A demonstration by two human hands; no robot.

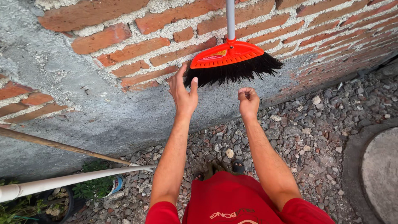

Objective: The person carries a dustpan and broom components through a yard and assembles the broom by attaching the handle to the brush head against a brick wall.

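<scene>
Left hand (183, 93): fingers straight and spread wide, palm turned toward the wall, fingertips touching the left end of the black bristles (232, 72). Nothing is gripped.

Right hand (248, 101): fingers curled tight into a fist just below the bristles, not touching them. Whether anything small is pinched inside the fist cannot be told.

Broom (229, 56): head down, hanging against the brick wall (137, 49) above both hands. Orange plastic head, black bristles fanning downward, grey handle (230, 18) running straight up past the top edge of the view. The bristle tips stand well clear of the ground.

Wall: red brick with pale mortar; a rough grey cement band (83, 108) covers its lower part down to the ground.

Ground: loose gravel (298, 137) along the foot of the wall. The person's feet (219, 168) stand on it, close to the wall. A round concrete slab (379, 174) lies at the right edge.

Lower left corner: a brown wooden pole (62, 146) and a white pipe (74, 179) lean across, above green plants (93, 188) in dark pots.
</scene>
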